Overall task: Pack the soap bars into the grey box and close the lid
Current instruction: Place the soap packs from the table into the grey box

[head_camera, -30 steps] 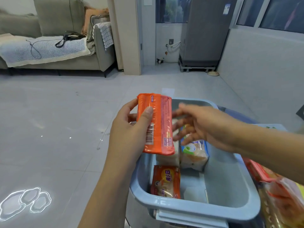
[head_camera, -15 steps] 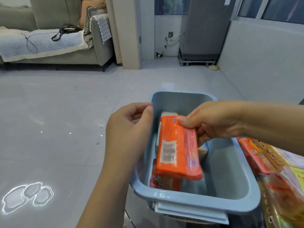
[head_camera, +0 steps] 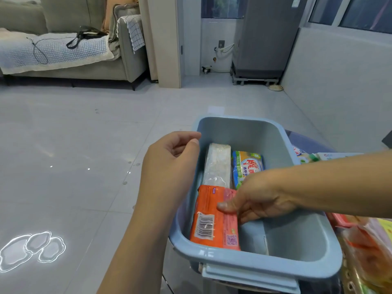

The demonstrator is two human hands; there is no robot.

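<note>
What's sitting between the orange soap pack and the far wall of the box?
In the head view, a white soap bar lies between the orange soap pack and the box wall.

1. Two arms show, both bare from hand to the picture's edge.
2. The left forearm [head_camera: 135,240] comes in from 7 o'clock: slim, smooth, widening a little toward the wrist.
3. The left hand [head_camera: 169,164], near the centre, has slender fingers; its thumbnail [head_camera: 194,142] is short and plain.
4. The right forearm [head_camera: 339,183] comes in from 3 o'clock, smooth as well, thicker where it meets the edge.
5. The right hand [head_camera: 261,198], toward 5 o'clock of centre, shows knuckles and faint tendon lines on its back.
6. Its thumbnail [head_camera: 222,205] is short, rounded, pale and unpainted.
7. Light falls from above, so both arms are shaded along their undersides.
</note>
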